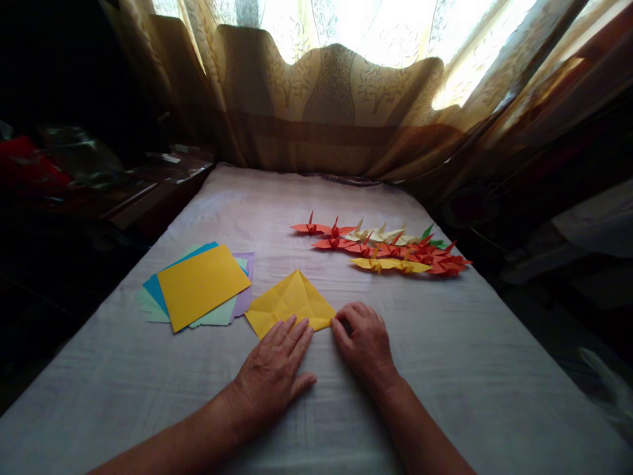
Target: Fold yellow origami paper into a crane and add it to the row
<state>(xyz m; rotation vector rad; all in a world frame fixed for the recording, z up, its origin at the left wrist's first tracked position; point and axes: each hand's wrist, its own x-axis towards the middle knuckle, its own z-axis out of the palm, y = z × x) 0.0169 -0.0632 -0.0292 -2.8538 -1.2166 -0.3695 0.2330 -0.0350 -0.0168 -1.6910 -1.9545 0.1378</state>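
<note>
A yellow sheet of origami paper (297, 297) with crease lines lies in front of me, one corner pointing away and its near edge folded. My left hand (277, 359) rests flat on the near part of the sheet, fingers stretched out and thumb apart, hiding some of that edge. At the sheet's right corner, my right hand (363, 336) has its thumb and fingertips pinched together on the paper.
Left of the sheet lies a stack of coloured paper (205, 284), yellow on top. Several folded paper cranes (390, 251) in red, cream, yellow and green stand in rows at the right. A patterned curtain (321, 105) hangs behind the cloth-covered table (247, 198).
</note>
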